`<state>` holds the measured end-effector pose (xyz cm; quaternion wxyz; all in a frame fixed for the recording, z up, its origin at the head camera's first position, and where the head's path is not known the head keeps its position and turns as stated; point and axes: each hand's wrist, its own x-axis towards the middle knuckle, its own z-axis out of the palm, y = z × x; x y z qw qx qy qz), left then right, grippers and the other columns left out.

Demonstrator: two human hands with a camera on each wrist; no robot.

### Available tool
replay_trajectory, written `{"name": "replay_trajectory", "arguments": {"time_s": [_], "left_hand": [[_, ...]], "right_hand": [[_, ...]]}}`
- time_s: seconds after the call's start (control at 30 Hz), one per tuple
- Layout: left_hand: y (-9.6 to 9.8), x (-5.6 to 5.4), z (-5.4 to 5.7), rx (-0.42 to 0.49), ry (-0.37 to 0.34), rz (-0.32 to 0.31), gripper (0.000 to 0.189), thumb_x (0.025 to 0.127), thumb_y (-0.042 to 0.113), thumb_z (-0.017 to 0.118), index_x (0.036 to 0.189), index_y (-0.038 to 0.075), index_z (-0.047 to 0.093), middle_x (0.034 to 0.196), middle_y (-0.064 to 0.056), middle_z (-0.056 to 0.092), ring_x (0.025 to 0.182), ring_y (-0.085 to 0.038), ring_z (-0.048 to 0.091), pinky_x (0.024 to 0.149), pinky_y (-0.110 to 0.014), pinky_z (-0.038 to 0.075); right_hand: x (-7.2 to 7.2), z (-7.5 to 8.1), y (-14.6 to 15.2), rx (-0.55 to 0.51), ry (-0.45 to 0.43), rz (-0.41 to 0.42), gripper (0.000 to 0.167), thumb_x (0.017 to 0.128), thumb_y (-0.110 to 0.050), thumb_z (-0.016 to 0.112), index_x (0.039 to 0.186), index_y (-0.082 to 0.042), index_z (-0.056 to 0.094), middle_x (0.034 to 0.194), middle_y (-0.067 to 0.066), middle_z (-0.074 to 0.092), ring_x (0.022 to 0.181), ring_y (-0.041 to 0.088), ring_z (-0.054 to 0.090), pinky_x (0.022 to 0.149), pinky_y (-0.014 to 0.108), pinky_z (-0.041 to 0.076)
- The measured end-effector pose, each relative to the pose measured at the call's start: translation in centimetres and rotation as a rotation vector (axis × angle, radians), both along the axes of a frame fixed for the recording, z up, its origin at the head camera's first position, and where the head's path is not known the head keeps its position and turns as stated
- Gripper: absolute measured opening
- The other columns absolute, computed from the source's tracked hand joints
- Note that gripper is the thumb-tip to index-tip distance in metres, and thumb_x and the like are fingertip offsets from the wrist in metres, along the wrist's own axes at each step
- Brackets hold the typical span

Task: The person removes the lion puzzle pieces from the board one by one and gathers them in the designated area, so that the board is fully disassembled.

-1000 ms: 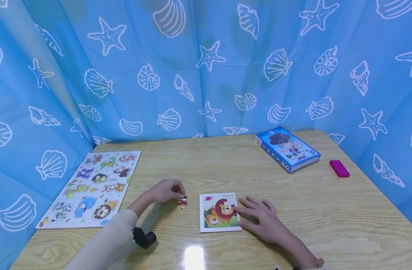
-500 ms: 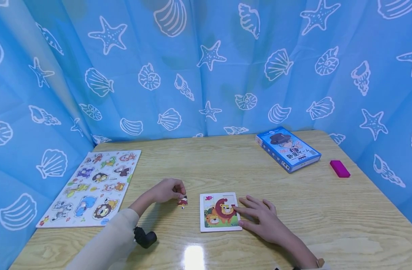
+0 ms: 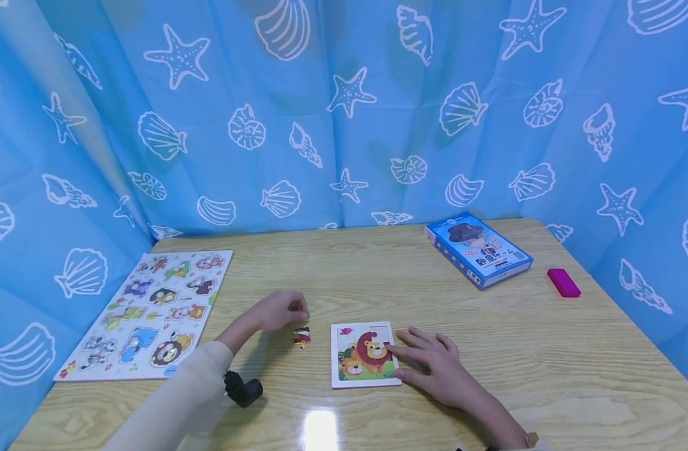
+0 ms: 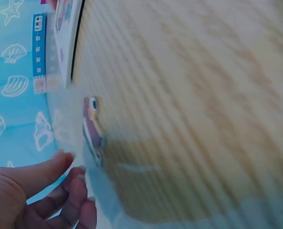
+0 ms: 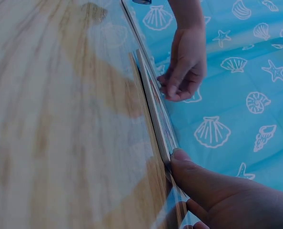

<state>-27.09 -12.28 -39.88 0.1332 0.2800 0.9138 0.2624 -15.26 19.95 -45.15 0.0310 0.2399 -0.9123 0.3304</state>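
A small square lion puzzle (image 3: 335, 356) with a white frame lies flat on the table in the head view, a gap showing near its upper right corner. My right hand (image 3: 437, 369) rests at its right edge with fingers spread, index fingertip on the picture and thumb by the frame. Left of the puzzle, a loose maroon-and-white puzzle piece (image 3: 301, 337) lies on the tabletop. Just above it is my left hand (image 3: 277, 311), holding nothing. In the left wrist view its fingers are loosely bent, apart from the piece (image 4: 93, 126).
At the left lies a big white animal puzzle board (image 3: 158, 307), partly behind the left sleeve. Toward the back right stand a blue game box (image 3: 479, 247) and a magenta block (image 3: 564, 283). A blue seashell curtain (image 3: 344, 125) hangs around the table (image 3: 462, 319).
My left hand has let go of the maroon puzzle piece and risen slightly away from it; the piece stays on the table. The right hand keeps its place at the lion puzzle.
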Motion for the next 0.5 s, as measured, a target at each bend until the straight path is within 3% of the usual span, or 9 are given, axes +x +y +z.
{"name": "replay_trajectory", "arguments": {"time_s": [0.13, 0.2, 0.4, 0.5], "left_hand": [[0.9, -0.1, 0.4, -0.014, 0.083, 0.019, 0.008, 0.094, 0.009, 0.06, 0.087, 0.005, 0.063, 0.075, 0.001, 0.055, 0.066, -0.012, 0.046, 0.06, -0.029, 0.04], [1.5, -0.1, 0.6, -0.009, 0.104, -0.007, 0.007, 0.093, 0.01, 0.06, 0.088, 0.006, 0.063, 0.078, 0.002, 0.056, 0.069, -0.012, 0.049, 0.063, -0.028, 0.042], [4.2, 0.1, 0.9, 0.007, 0.091, -0.232, 0.007, 0.092, 0.009, 0.063, 0.098, 0.006, 0.064, 0.087, 0.002, 0.058, 0.079, -0.012, 0.054, 0.069, -0.027, 0.046], [5.5, 0.3, 0.9, -0.017, 0.08, -0.304, 0.013, 0.09, 0.01, 0.066, 0.102, 0.007, 0.064, 0.088, 0.003, 0.058, 0.08, -0.012, 0.054, 0.071, -0.026, 0.045]], "right_hand": [[-0.1, 0.0, 0.0, 0.001, -0.019, -0.004, 0.042, 0.088, -0.037, 0.066, 0.125, -0.018, 0.064, 0.139, 0.01, 0.047, 0.134, 0.034, 0.031, 0.098, 0.064, 0.007], [-0.1, 0.0, 0.0, 0.001, -0.031, -0.006, 0.042, 0.088, -0.036, 0.067, 0.125, -0.017, 0.064, 0.14, 0.01, 0.047, 0.134, 0.034, 0.03, 0.098, 0.063, 0.006], [-0.1, 0.0, 0.0, 0.009, -0.042, -0.004, 0.042, 0.088, -0.038, 0.066, 0.125, -0.018, 0.064, 0.14, 0.01, 0.047, 0.134, 0.035, 0.03, 0.098, 0.064, 0.007], [-0.1, 0.1, -0.1, 0.013, -0.029, -0.001, 0.042, 0.089, -0.039, 0.064, 0.125, -0.018, 0.063, 0.139, 0.01, 0.047, 0.134, 0.035, 0.031, 0.098, 0.065, 0.008]]}}
